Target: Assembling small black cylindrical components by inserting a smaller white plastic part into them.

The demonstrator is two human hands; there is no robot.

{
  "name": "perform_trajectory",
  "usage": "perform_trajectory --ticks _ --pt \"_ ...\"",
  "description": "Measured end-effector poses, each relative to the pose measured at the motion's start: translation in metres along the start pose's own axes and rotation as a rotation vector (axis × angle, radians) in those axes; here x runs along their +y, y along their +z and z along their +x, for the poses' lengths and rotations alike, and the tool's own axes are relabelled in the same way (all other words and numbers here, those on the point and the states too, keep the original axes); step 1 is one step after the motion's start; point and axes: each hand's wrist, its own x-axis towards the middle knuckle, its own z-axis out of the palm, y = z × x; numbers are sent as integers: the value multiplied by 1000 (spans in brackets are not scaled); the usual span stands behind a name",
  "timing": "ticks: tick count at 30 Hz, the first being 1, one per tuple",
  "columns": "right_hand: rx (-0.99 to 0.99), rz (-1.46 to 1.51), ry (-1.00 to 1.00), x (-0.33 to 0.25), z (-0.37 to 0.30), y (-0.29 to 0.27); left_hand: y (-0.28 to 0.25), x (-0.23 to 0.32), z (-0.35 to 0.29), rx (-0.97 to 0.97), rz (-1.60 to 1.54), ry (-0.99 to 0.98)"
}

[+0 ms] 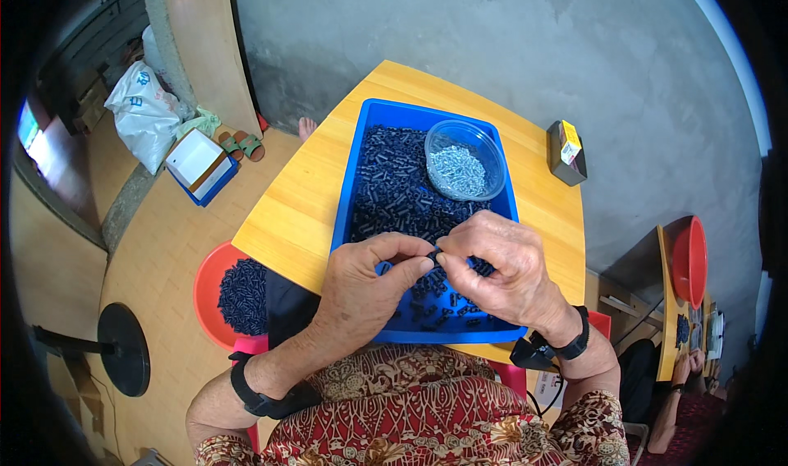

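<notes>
Over the near end of a blue plastic tray, my left hand and my right hand meet. Thumb and forefinger of each are pinched together around one small black plastic piece, mostly covered by the fingertips. Many similar short black pieces heap up in the far part of the tray, with a looser scatter beneath my hands. A round clear plastic tub of small silver metal pieces rests on the heap at the far right.
The tray stands on a yellow wooden table. Left of it, a red basin holds more black pieces. A dark open box with a yellow carton sits at the right. Another person's hands work at a table far right.
</notes>
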Motion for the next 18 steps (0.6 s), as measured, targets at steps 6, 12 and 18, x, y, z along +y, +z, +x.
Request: perform_trajectory --ticks 6,12,18 --pt "13 -43 -70 -1 -3 6 -2 -1 2 -20 -19 -25" --pt "-2 -26 -77 5 -9 6 -5 3 1 -96 -97 -182" --pt "-20 -1 -12 2 -2 4 -9 3 4 -129 -520 -316"
